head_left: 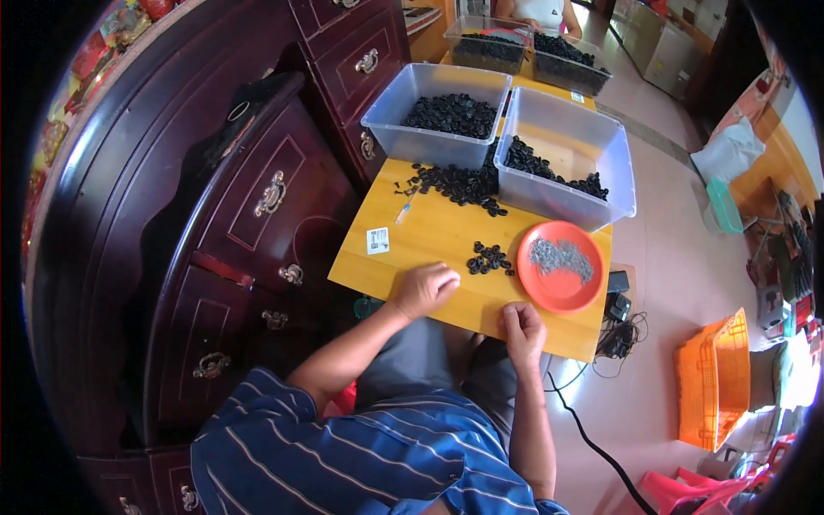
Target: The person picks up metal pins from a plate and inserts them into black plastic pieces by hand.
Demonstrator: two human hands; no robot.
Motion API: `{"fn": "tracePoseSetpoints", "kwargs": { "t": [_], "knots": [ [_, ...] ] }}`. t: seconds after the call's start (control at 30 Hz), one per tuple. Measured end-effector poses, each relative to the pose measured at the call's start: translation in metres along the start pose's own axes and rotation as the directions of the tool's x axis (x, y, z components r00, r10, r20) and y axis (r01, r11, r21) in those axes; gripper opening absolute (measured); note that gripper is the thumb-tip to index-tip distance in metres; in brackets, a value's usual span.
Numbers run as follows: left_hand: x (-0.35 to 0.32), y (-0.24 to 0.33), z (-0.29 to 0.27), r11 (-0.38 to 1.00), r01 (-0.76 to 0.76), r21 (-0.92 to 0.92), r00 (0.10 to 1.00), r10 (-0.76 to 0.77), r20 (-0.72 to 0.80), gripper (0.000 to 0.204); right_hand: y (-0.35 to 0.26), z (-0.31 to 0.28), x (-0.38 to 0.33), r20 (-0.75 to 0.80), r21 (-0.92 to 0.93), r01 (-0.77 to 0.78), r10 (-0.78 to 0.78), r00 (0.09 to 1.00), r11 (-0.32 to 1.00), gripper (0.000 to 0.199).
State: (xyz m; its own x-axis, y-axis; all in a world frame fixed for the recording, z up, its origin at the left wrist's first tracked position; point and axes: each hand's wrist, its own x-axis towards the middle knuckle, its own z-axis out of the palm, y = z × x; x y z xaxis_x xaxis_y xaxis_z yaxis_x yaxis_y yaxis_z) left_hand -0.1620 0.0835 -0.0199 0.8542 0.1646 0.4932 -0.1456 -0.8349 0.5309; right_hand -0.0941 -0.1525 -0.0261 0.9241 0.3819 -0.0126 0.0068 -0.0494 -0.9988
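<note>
My left hand (pixel 425 289) rests at the table's near edge with its fingers curled closed. My right hand (pixel 522 333) is also closed, thumb against the fingers, just below the red plate. Whatever either hand may hold is too small or hidden to make out. Between and beyond them lies a small group of black oval plastic pieces (pixel 489 258). The red plate (pixel 560 298) to the right carries a heap of small shiny silvery parts (pixel 562 257). Farther back, a larger pile of black pieces (pixel 459 184) spreads in front of the bins.
Two clear plastic bins, left (pixel 412 144) and right (pixel 558 199), hold black pieces on the wooden table (pixel 369 268). A white printed card (pixel 378 240) and a thin pen-like tool (pixel 403 211) lie at left. Dark cabinets (pixel 249 184) flank the table. Another person (pixel 549 13) sits beyond.
</note>
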Motion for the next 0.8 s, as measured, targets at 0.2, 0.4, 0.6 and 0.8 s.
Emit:
{"fn": "tracePoseSetpoints", "kwargs": {
  "t": [0.2,0.4,0.6,0.8],
  "knots": [
    [0.0,0.006,-0.002,0.99,0.132,-0.058,0.991,-0.131,0.013,0.01,0.004,0.005,-0.002,-0.026,-0.03,-0.017,0.016,1.0,0.999,0.016],
    [0.002,0.0,0.003,0.987,0.133,-0.09,0.991,-0.133,0.013,0.009,0.001,0.003,0.001,-0.019,0.01,0.012,-0.012,1.0,1.0,0.016],
    [-0.001,0.001,0.004,0.986,0.132,-0.101,0.991,-0.135,-0.018,0.009,0.007,0.002,0.0,-0.021,-0.019,0.038,-0.038,0.999,0.999,0.017],
    [-0.003,-0.001,0.009,0.985,0.119,-0.124,0.991,-0.125,-0.045,0.009,0.016,0.003,-0.001,-0.041,-0.03,0.054,-0.055,0.998,0.998,0.017]
  ]
}}
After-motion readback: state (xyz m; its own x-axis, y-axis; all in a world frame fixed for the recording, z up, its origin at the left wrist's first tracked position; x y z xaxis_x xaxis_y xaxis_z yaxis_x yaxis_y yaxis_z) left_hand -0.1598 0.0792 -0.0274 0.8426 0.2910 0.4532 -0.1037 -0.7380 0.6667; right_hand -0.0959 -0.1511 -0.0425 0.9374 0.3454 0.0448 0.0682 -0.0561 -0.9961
